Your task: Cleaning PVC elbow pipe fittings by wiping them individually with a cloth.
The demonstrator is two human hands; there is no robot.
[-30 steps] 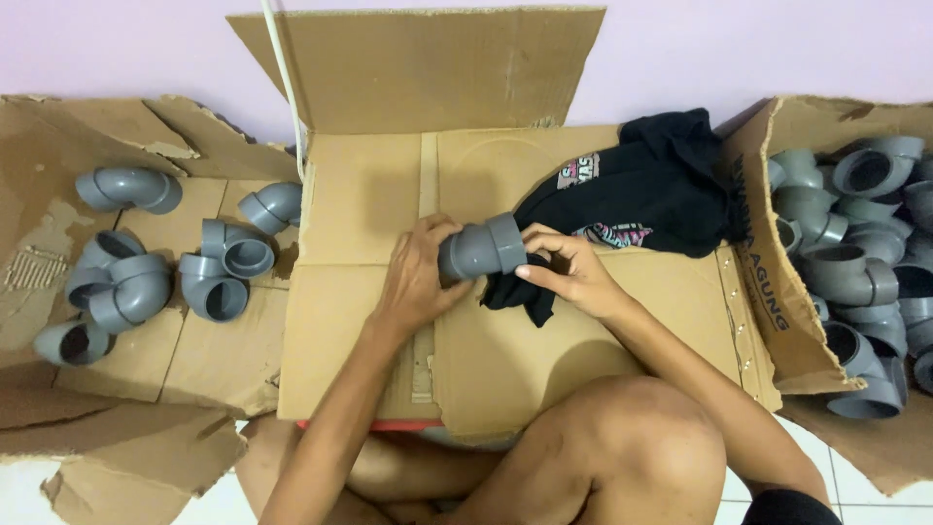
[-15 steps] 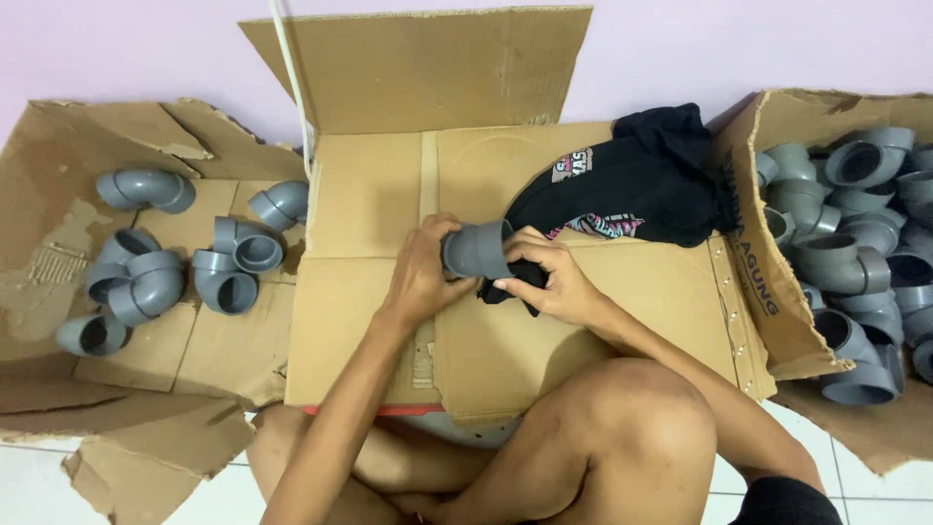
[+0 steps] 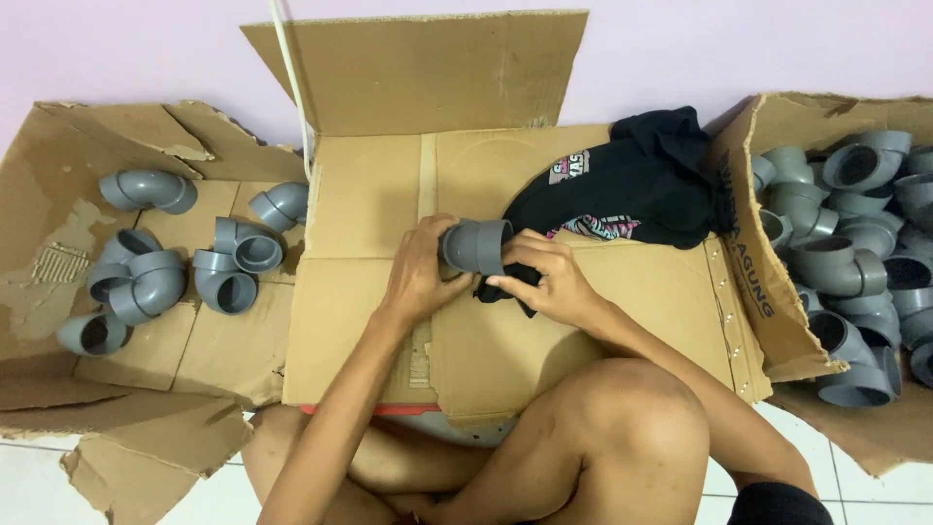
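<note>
A grey pipe elbow (image 3: 476, 246) sat mid-cardboard sheet (image 3: 622, 321), clasped by the left hand (image 3: 420, 274) and right hand (image 3: 546, 280), which also pinched a black cloth (image 3: 641, 185) with pink print. Loose elbows (image 3: 185, 267) lay in the left open box (image 3: 58, 194); more (image 3: 855, 253) filled the right carton (image 3: 768, 282).

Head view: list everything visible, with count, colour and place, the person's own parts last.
Pipe elbow in hand: one, grey, centre, held by both hands.
Loose pipe elbows: about eight, grey, on the torn flat cardboard at left.
Boxed pipe elbows: many, grey, in the open box at right.
Flattened cardboard box: one, brown, centre, back flap up.
Cloth: one, black with printed patches, on the centre cardboard, one end under the right hand.
Left hand: grips the elbow.
Right hand: on the elbow and cloth.
</note>
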